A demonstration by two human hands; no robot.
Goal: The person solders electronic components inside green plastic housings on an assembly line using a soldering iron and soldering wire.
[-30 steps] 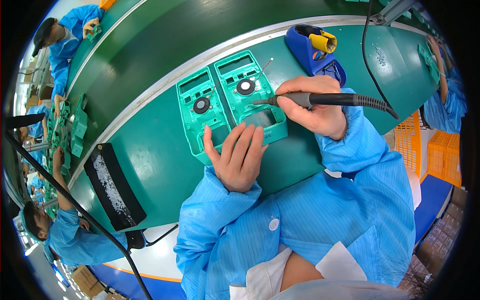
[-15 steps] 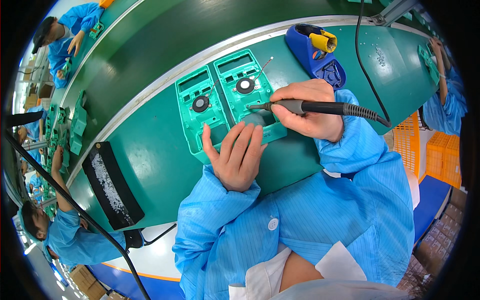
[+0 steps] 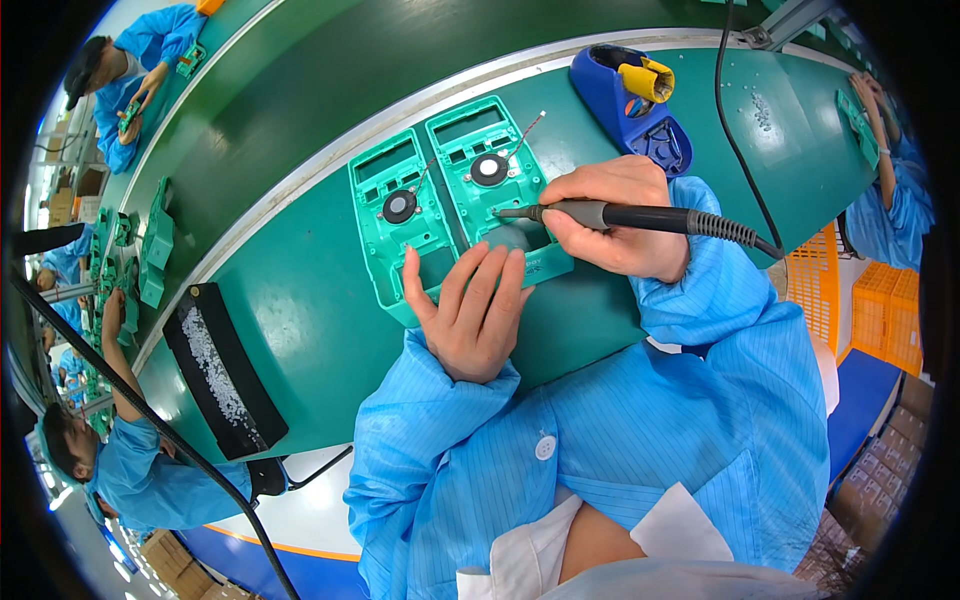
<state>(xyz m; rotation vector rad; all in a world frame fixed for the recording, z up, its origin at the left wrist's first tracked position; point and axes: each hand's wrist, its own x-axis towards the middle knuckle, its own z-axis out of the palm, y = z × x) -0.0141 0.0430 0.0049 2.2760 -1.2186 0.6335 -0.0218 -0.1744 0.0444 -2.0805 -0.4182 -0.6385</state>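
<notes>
Both cases (image 3: 390, 240) are mint green, their speakers (image 3: 399, 207) black, one white-centred, one grey-centred. The soldering iron (image 3: 655, 218) is black and grey, its stand (image 3: 600, 90) blue and yellow. The bench (image 3: 310, 330) is deeper green, the light-blue jacket (image 3: 650, 420) finely striped.

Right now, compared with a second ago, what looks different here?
The right hand has shifted slightly left with the soldering iron, whose cable end has dropped toward the wearer. At upper left, a co-worker's hand has let go of a small green part and drawn back. The left hand stays over the two green casings; the blue stand hasn't moved.
</notes>
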